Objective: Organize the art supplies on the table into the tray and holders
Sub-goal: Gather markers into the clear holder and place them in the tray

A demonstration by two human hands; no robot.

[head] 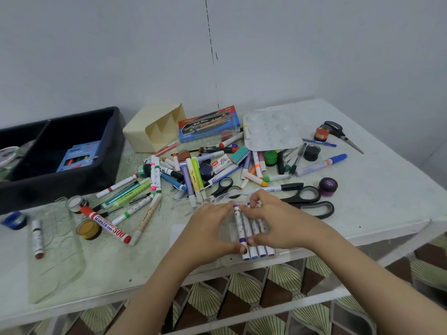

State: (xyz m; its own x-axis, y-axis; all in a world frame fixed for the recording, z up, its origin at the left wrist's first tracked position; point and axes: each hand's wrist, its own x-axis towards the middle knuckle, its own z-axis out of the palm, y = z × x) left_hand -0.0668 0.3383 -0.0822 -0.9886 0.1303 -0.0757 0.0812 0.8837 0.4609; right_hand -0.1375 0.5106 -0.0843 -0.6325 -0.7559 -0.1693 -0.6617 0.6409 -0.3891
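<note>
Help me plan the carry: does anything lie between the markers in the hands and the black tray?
Yes. Loose pens, the whiteboard marker and a yellow paint pot litter the table between the markers and the black tray. All lie low; lifting over them should probably clear.

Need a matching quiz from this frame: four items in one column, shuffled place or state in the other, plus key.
1. blue marker box
2. cream holder
3. row of white markers
4. whiteboard marker

A. tipped on its side
B. pinched between left hand and right hand
C. inside the black tray
D. beside the yellow paint pot

Pairs: 1-C, 2-A, 3-B, 4-D
</note>
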